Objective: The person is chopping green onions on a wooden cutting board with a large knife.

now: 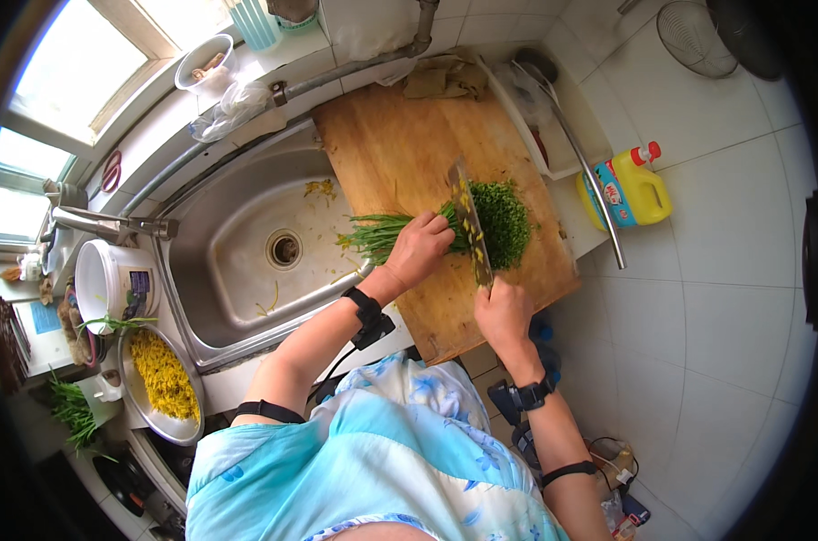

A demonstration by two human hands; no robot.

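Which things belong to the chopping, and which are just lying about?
In use: left hand holding green stalks; right hand gripping knife; chopped greens; wooden board; perhaps dish of yellow shreds.

Seemingly lying about: yellow jug; white bucket; olive cloth.

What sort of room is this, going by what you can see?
Most likely a kitchen, perhaps a home one: there's a metal sink, a wooden board with chopped greens, and a knife in the right hand.
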